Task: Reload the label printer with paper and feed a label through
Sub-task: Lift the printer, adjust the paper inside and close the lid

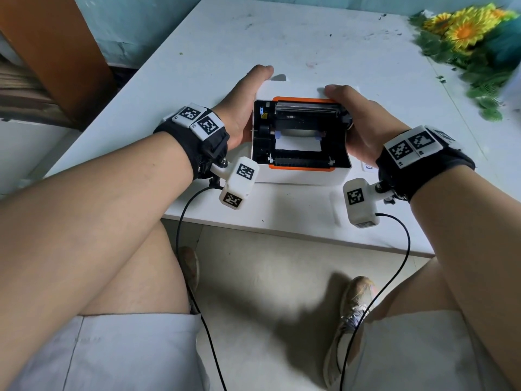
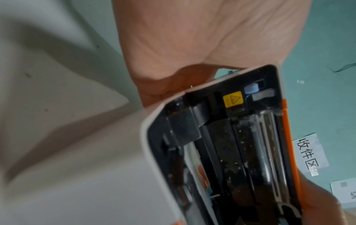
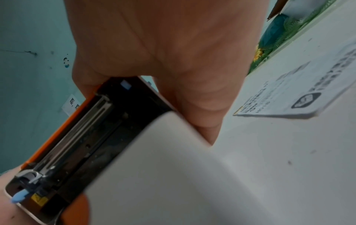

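A white label printer [image 1: 298, 176] with orange trim stands on the white table [image 1: 310, 46] close to its front edge. Its lid [image 1: 290, 87] is raised and tilted, showing the black underside with the print head [image 1: 306, 110]. White label paper [image 1: 296, 143] lies in the open bay. My left hand [image 1: 239, 114] grips the lid's left edge, thumb on top. My right hand [image 1: 363, 128] grips the right edge the same way. The left wrist view shows my left hand [image 2: 202, 38] on the lid [image 2: 240, 144], and the right wrist view my right hand [image 3: 163, 45] on the lid [image 3: 92, 137].
Artificial sunflowers [image 1: 465, 32] lie at the table's far right. A printed card [image 3: 300, 97] lies flat just right of the printer. A brown wooden piece [image 1: 56, 52] stands off the table's left side. Black cables hang from both wrist cameras below the table edge [image 1: 282, 230].
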`<act>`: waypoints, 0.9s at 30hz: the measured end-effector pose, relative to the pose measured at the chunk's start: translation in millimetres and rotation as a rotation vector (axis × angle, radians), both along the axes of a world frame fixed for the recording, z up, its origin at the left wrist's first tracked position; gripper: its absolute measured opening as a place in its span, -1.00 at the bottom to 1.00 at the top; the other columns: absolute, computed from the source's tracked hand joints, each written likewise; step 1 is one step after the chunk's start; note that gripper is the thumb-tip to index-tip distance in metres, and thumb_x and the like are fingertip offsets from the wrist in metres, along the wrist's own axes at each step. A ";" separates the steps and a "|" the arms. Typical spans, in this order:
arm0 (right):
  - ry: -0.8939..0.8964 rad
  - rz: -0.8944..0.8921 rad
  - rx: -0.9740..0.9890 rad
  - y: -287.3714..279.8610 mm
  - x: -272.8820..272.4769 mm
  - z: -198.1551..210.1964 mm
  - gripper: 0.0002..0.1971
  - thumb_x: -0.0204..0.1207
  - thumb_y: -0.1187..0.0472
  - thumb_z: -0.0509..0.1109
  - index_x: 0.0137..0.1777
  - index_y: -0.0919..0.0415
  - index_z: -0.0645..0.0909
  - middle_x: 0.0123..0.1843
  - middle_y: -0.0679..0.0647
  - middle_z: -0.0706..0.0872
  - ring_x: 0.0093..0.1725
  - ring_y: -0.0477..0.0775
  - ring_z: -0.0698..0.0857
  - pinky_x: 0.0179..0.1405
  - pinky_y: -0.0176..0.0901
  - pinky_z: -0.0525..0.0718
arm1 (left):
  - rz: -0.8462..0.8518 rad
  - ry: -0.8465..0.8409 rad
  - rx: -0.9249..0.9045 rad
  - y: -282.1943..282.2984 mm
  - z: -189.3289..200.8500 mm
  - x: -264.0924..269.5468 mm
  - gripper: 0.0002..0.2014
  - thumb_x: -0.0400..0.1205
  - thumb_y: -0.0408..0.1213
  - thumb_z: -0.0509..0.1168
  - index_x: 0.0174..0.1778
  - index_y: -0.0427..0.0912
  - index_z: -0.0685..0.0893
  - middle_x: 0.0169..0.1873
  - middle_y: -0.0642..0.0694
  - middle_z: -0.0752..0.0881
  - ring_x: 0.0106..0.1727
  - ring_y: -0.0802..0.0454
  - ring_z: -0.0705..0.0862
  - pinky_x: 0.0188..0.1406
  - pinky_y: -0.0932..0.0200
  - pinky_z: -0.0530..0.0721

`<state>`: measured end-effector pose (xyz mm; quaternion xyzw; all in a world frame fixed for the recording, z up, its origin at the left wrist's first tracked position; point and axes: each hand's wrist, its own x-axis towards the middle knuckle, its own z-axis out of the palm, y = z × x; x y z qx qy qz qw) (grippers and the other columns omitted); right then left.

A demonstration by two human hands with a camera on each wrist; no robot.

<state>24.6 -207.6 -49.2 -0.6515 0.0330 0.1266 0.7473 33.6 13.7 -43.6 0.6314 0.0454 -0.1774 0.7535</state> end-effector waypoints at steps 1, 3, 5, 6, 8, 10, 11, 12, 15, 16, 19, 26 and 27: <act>0.005 0.002 -0.017 0.3 -0.2 0.7 -0.51 0.40 -0.07 0.65 0.19 0.24 0.74 0.11 0.22 0.83 0.40 0.40 0.80 0.50 0.41 0.69 | -0.003 0.000 -0.015 -0.2 -0.5 0.5 -0.63 0.79 0.14 0.14 0.18 0.00 0.73 -0.12 -0.11 0.79 -0.04 -0.16 0.75 -0.05 -0.11 0.79; 0.017 0.006 -0.062 0.1 -0.3 2.4 -0.47 0.32 -0.13 0.67 0.18 0.19 0.79 0.13 0.20 0.85 0.46 0.39 0.76 0.48 0.34 0.73 | -0.003 0.004 -0.036 -0.5 -1.4 1.5 -0.61 0.79 0.14 0.11 0.25 0.01 0.73 -0.07 -0.13 0.79 0.03 -0.20 0.72 -0.02 -0.15 0.77; 0.021 0.013 -0.096 -2.3 -1.8 5.7 -0.50 0.34 -0.14 0.66 0.19 0.15 0.82 0.13 0.17 0.88 0.36 0.35 0.83 0.44 0.31 0.76 | 0.003 0.008 -0.032 -0.3 -2.1 3.0 -0.59 0.80 0.14 0.09 0.22 -0.01 0.74 -0.13 -0.13 0.79 -0.02 -0.21 0.72 -0.03 -0.15 0.78; 0.020 0.021 -0.104 -4.6 -2.6 7.0 -0.54 0.40 -0.13 0.65 0.21 0.13 0.84 0.14 0.17 0.88 0.27 0.32 0.86 0.42 0.31 0.77 | 0.001 0.007 -0.023 -0.1 -2.5 3.8 -0.58 0.80 0.14 0.09 0.20 -0.04 0.73 -0.15 -0.15 0.78 -0.04 -0.22 0.72 -0.03 -0.16 0.78; 0.019 0.045 -0.101 -9.5 -4.2 8.7 -0.66 0.55 -0.06 0.60 0.22 0.10 0.88 0.18 0.17 0.88 0.20 0.28 0.84 0.40 0.31 0.78 | -0.015 0.010 -0.010 0.2 -2.9 4.8 -0.57 0.78 0.15 0.09 0.18 -0.12 0.69 -0.11 -0.21 0.75 -0.04 -0.24 0.71 -0.04 -0.16 0.78; 0.019 0.069 -0.084 -12.8 -5.9 9.6 -0.74 0.64 0.01 0.56 0.19 0.11 0.91 0.26 0.21 0.87 0.30 0.29 0.85 0.39 0.30 0.79 | -0.030 0.016 -0.007 0.5 -2.7 4.6 -0.56 0.77 0.15 0.10 0.17 -0.15 0.65 -0.08 -0.25 0.72 -0.07 -0.24 0.70 -0.06 -0.15 0.78; 0.016 0.077 -0.076 -13.4 -7.0 9.9 -0.74 0.65 0.03 0.55 0.21 0.13 0.91 0.32 0.26 0.86 0.37 0.31 0.83 0.39 0.31 0.79 | -0.036 0.016 -0.007 0.8 -2.7 4.3 -0.57 0.78 0.14 0.10 0.16 -0.15 0.65 -0.10 -0.24 0.72 -0.11 -0.23 0.71 -0.08 -0.14 0.78; 0.007 0.079 -0.073 -13.4 -7.9 9.7 -0.72 0.65 0.05 0.56 0.24 0.18 0.89 0.39 0.32 0.83 0.41 0.34 0.81 0.39 0.32 0.79 | -0.042 0.012 -0.010 0.9 -2.6 3.8 -0.57 0.78 0.14 0.09 0.15 -0.14 0.66 -0.14 -0.22 0.73 -0.15 -0.22 0.72 -0.10 -0.11 0.79; -0.040 0.050 -0.060 -10.4 -12.7 7.5 -0.54 0.60 0.10 0.63 0.36 0.42 0.77 0.39 0.43 0.80 0.34 0.38 0.84 0.36 0.35 0.80 | -0.027 -0.016 -0.009 2.1 -5.0 3.2 -0.59 0.79 0.13 0.09 0.13 -0.09 0.69 -0.07 -0.22 0.72 -0.09 -0.22 0.73 -0.13 -0.08 0.80; -0.057 0.045 -0.055 -9.7 -14.2 6.8 -0.49 0.58 0.12 0.66 0.38 0.48 0.73 0.37 0.43 0.81 0.32 0.37 0.86 0.36 0.35 0.80 | -0.013 -0.031 -0.004 2.5 -6.9 3.7 -0.59 0.79 0.14 0.10 0.13 -0.10 0.68 -0.02 -0.24 0.70 -0.04 -0.22 0.71 -0.13 -0.08 0.80; -0.119 0.034 -0.043 -4.7 -17.9 8.0 -0.55 0.53 0.20 0.69 0.26 0.53 0.72 0.34 0.47 0.82 0.30 0.40 0.86 0.34 0.35 0.81 | 0.031 -0.078 -0.016 6.1 -10.6 5.5 -0.63 0.78 0.14 0.13 0.08 -0.08 0.66 0.00 -0.20 0.66 0.02 -0.18 0.69 0.02 -0.10 0.72; -0.144 0.056 -0.056 2.0 -14.9 13.4 -0.70 0.56 0.28 0.66 0.18 0.45 0.76 0.24 0.36 0.89 0.27 0.31 0.89 0.32 0.26 0.83 | 0.062 -0.141 0.024 10.9 -13.1 8.3 -0.56 0.54 0.22 0.30 0.05 -0.10 0.71 0.02 -0.26 0.65 0.04 -0.21 0.69 0.09 -0.18 0.65; -0.126 0.085 -0.069 0.8 -13.4 14.3 -0.70 0.58 0.27 0.64 0.23 0.42 0.78 0.20 0.27 0.92 0.25 0.24 0.89 0.30 0.21 0.84 | 0.067 -0.139 0.035 10.6 -13.8 8.4 -0.57 0.50 0.22 0.32 0.00 -0.08 0.72 -0.01 -0.25 0.65 0.02 -0.21 0.69 0.08 -0.18 0.65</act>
